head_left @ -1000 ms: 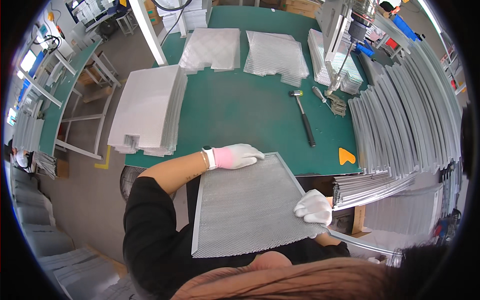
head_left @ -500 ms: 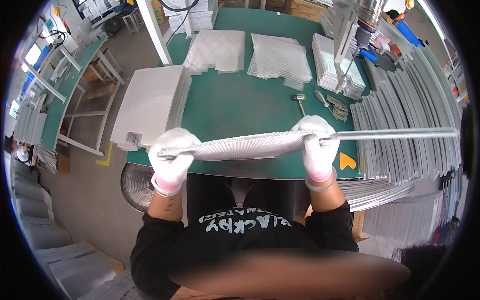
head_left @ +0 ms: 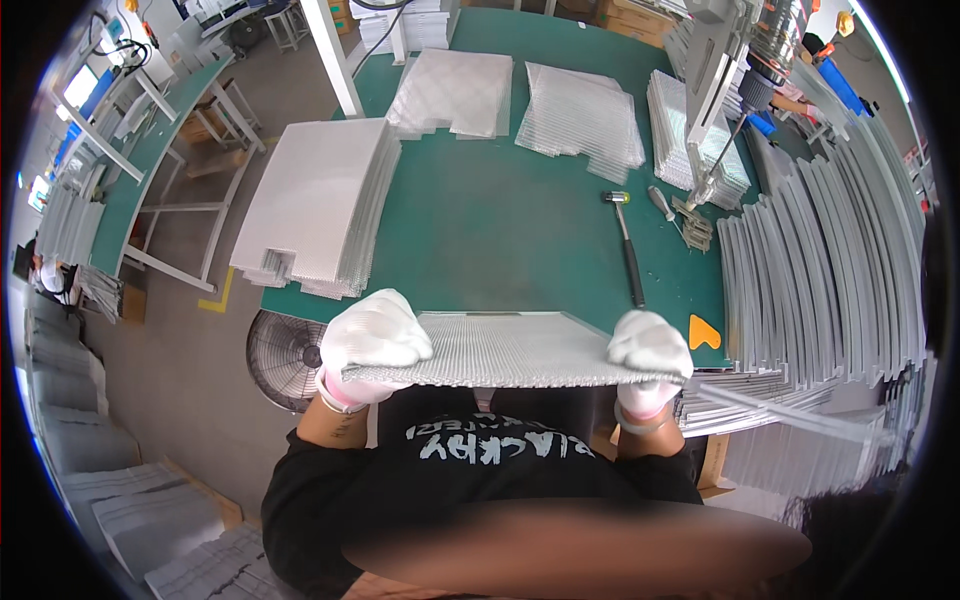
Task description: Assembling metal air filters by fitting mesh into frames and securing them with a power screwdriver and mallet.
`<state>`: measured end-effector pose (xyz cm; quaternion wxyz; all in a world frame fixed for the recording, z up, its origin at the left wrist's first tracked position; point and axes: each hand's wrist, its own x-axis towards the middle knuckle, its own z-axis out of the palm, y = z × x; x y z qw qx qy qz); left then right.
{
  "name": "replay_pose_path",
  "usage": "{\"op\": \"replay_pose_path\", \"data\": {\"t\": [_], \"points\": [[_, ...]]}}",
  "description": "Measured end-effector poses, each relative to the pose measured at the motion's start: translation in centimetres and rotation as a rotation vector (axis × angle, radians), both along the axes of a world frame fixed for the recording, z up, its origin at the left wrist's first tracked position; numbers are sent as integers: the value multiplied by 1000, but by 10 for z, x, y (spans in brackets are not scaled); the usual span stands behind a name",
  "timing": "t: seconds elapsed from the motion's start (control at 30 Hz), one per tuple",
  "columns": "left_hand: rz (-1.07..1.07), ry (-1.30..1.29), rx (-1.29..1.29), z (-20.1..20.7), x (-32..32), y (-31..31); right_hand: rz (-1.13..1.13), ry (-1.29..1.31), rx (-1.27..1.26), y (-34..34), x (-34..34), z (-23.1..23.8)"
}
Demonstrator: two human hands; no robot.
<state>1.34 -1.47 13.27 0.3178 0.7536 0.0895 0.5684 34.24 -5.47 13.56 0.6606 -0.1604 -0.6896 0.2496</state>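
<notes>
A grey, finely ribbed panel (head_left: 500, 345) spans between my hands at the near edge of the green table. My gloved left hand (head_left: 375, 333) grips its left end, fingers wrapped round it. At the right end my gloved right hand (head_left: 650, 343) is closed on the same panel. A long pale strip (head_left: 790, 408) runs off to the right from beside my right hand; whether it joins the panel I cannot tell. Ahead of my right hand lies a hammer (head_left: 632, 270) with a black handle. An orange heart-shaped piece (head_left: 704, 332) is just right of that hand.
White panels (head_left: 315, 190) are stacked at the left, two piles of translucent ribbed sheets (head_left: 450, 90) at the back. Right of the hammer lie a screwdriver (head_left: 660, 203) and metal brackets (head_left: 695, 228), beneath a hanging power driver (head_left: 765, 70). Grey frames (head_left: 800, 270) line the right side.
Both hands have come down toward me with the panel, whose ribbed face now tips into view. The pale strip at the right has swung lower. The hammer handle is uncovered.
</notes>
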Motion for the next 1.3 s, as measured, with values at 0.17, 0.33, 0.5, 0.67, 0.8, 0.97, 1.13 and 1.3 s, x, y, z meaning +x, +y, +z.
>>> {"op": "replay_pose_path", "data": {"t": [0.17,0.33,0.5,0.67,0.8,0.97,1.13,1.3], "points": [[252,38,-101,-35,8,13,-191,45,-126,14,-7,6],[462,260,-580,-102,8,11,-383,119,-317,37,-10,13],[303,694,-255,-163,-28,7,-129,48,52,-11,-8,-7],[342,777,-199,-136,-15,9,-79,-57,123,-49,1,-28],[404,860,-230,-144,-19,14,114,-186,94,-50,19,-37],[458,844,-237,-157,-17,13,42,-138,87,-50,9,-27],[466,778,-142,-154,-16,11,185,-153,229,-35,23,-39],[462,810,-120,-157,-18,20,195,-265,202,-38,28,-28]]}}
